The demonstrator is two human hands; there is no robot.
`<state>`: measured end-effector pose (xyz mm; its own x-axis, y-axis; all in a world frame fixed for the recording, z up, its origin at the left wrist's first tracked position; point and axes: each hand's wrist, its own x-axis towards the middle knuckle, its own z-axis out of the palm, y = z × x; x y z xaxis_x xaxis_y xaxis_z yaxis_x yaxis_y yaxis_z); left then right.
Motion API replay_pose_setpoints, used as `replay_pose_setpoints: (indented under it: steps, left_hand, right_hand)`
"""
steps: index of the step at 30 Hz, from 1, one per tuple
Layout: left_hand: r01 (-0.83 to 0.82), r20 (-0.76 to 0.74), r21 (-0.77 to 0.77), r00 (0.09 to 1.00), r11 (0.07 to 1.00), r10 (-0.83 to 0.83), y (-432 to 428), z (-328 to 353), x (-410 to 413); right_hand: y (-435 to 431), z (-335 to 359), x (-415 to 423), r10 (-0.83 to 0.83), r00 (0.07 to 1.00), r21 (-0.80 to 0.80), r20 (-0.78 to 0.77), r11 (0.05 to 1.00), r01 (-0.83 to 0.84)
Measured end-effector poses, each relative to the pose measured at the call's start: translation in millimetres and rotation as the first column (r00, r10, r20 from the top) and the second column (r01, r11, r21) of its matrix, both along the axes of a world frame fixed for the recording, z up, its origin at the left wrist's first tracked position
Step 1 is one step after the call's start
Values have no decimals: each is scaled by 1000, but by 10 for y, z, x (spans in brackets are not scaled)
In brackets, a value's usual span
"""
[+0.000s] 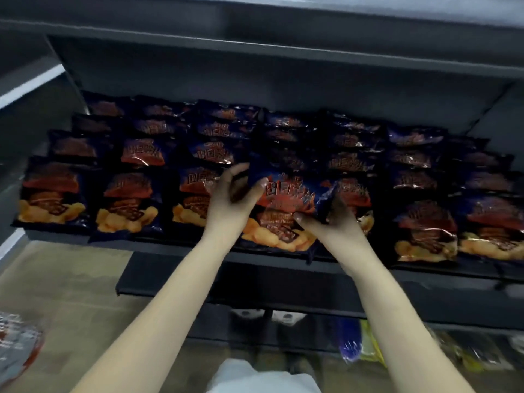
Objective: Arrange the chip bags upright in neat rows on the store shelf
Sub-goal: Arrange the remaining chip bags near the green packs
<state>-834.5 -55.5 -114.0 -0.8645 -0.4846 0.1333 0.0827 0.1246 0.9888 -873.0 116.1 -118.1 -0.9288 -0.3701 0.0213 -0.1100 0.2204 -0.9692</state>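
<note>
— How are the hands placed?
— Both hold one chip bag [286,199] at the front edge of the shelf [158,243]. The left hand [235,194] pinches its left side and the right hand [334,222] grips its lower right corner.
— Much left?
— Little, I'd say. Behind it, the other bags [141,154] stand in rows to the back.

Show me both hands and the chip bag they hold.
left hand [230,199], head view, middle of hand.
right hand [336,224], head view, middle of hand.
chip bag [286,199], head view, printed front.
</note>
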Motion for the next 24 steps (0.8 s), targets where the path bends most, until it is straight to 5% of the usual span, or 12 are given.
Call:
replay_pose_setpoints:
  steps: [9, 24]
  left_hand:
    - [195, 188, -261, 971, 945, -149, 28, -529, 372]
    - [144, 160, -261, 982, 955, -104, 194, -656, 200]
  right_hand:
    - [-192, -335, 206, -127, 989, 63, 74, 991, 122]
    - [-245, -393, 179, -226, 974, 135, 4, 965, 223]
